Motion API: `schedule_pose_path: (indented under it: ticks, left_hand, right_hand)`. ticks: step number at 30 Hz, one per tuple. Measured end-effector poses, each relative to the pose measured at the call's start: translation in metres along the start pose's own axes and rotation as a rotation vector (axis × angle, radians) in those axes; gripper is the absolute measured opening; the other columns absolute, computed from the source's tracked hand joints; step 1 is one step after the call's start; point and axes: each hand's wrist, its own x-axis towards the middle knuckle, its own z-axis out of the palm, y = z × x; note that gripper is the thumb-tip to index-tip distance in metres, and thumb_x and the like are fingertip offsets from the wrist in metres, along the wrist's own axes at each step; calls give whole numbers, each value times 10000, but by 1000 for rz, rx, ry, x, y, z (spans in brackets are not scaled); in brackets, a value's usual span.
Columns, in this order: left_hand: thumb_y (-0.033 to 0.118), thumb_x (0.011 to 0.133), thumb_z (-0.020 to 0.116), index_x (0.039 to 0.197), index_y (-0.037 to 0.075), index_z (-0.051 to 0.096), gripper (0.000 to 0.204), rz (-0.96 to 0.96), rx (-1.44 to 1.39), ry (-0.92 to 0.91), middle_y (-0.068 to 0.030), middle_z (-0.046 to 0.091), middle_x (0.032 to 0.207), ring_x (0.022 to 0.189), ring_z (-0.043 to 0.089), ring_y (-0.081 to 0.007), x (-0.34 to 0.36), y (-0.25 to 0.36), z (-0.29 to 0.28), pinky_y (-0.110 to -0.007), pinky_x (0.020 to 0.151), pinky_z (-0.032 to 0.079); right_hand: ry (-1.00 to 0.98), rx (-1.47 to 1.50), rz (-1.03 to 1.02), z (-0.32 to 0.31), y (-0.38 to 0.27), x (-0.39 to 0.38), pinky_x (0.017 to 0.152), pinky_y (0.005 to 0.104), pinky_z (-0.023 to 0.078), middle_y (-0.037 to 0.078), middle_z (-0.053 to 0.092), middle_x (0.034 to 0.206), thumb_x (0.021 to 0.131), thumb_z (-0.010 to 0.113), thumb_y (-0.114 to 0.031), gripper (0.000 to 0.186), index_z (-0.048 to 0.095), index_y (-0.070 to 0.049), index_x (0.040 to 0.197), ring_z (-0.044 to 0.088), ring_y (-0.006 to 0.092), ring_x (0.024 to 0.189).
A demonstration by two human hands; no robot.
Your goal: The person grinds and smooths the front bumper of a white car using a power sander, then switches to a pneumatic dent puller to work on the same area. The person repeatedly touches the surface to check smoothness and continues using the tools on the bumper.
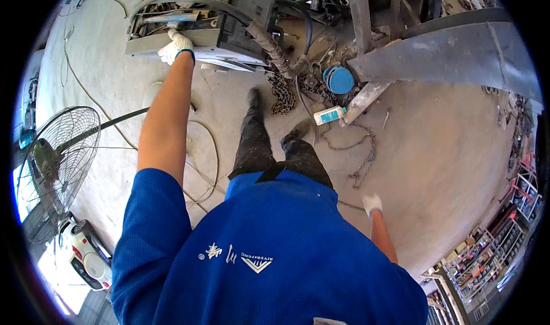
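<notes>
My left hand (176,46), in a white knitted glove with a teal cuff, reaches to the front of a dark metal tool drawer (200,40). Its fingers are hooked over the drawer's upper edge. Just beyond the fingertips lies a tool with a light blue handle (172,17), among other tools. My right hand (372,203), also in a white glove, hangs low at my right side, away from the drawer. Blur hides how its fingers are placed, and I see nothing in it.
A wire-caged fan (60,153) stands at left, near hoses on the concrete. Ahead are a wrapped cable bundle (269,47), a heavy chain (282,96), a round blue lid (339,80), a white-and-teal bottle (329,115) and a large steel beam (435,53). A thinner chain (366,153) trails rightward.
</notes>
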Motion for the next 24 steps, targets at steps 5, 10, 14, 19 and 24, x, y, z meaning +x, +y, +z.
schedule_pose_path:
  ticks: [5,10,14,19,24]
  left_hand:
    - [783,768,650,1370,-72,416,1072,84,118,50,-261,578,1288,1194,596,-383,18,-4,-17,-458,992,496]
    - [765,685,740,1375,-102,410,1156,228,141,30,-269,601,1311,1226,606,-374,31,-5,-21,-440,1040,484]
    - [692,647,809,1384,-158,351,1214,155,37,-43,-313,567,1356,1255,596,-371,69,7,-9,-407,1063,470]
    - [647,669,811,1433,-176,293,1237,99,140,205,-331,533,1379,1241,599,-380,79,1,3,-408,1040,483]
    - [578,731,773,1405,-192,352,1106,100,-110,110,-347,588,1301,1201,620,-391,76,-7,-4,-421,1018,495]
  right_hand:
    - [-232,1240,558,20,-11,-82,539,375,480,90,574,756,893,547,-85,19,564,-92,886,565,247,635]
    - [-193,166,-264,49,-118,-1,892,434,536,214,735,1059,906,567,-140,323,692,15,1160,680,402,1010]
    - [-14,248,-400,1,-240,136,915,500,517,273,692,1086,842,608,-343,400,706,-21,1058,658,426,1055]
    - [48,605,-655,-122,-494,208,747,395,494,137,675,1019,903,627,-347,371,669,-45,1116,609,254,888]
    - [-227,885,-612,-128,-672,224,723,346,508,46,676,1103,940,636,-418,469,626,-95,1281,602,175,898]
